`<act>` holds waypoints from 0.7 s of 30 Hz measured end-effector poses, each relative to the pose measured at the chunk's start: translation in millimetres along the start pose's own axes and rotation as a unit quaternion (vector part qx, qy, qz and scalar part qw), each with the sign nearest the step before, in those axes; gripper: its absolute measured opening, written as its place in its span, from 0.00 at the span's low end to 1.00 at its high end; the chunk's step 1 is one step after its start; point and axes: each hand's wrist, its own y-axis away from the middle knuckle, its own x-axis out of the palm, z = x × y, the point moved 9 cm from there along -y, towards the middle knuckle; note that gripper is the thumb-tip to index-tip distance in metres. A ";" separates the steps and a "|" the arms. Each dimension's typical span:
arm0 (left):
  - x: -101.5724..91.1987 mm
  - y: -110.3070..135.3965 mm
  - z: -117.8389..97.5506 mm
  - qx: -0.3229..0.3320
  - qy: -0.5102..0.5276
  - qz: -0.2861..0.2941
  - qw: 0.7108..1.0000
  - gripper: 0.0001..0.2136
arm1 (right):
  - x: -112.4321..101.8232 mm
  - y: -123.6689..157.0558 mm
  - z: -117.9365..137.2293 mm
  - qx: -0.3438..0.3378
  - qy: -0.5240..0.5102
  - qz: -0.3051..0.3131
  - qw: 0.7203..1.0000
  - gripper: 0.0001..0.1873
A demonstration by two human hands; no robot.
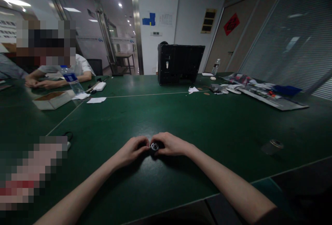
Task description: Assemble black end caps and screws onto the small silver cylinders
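Note:
My left hand (132,150) and my right hand (169,143) meet over the green table (181,121), near its front edge. Both have their fingers curled around a small round black-and-silver part (154,146), which shows between the fingertips. Most of the part is hidden by the fingers, so I cannot make out its shape beyond the round silver face. Both forearms rest on or just above the table.
A small metal cylinder (272,146) lies on its side at the right. A black computer case (180,63) stands at the back. Papers and keyboards (261,91) lie back right. Another person (59,74) sits at far left beside a water bottle (72,78) and a box (53,99).

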 end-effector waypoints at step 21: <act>-10.2 5.6 -9.4 0.014 -0.016 -0.034 0.999 0.08 | 0.5 -0.2 0.1 0.003 0.014 -0.009 1.000 0.17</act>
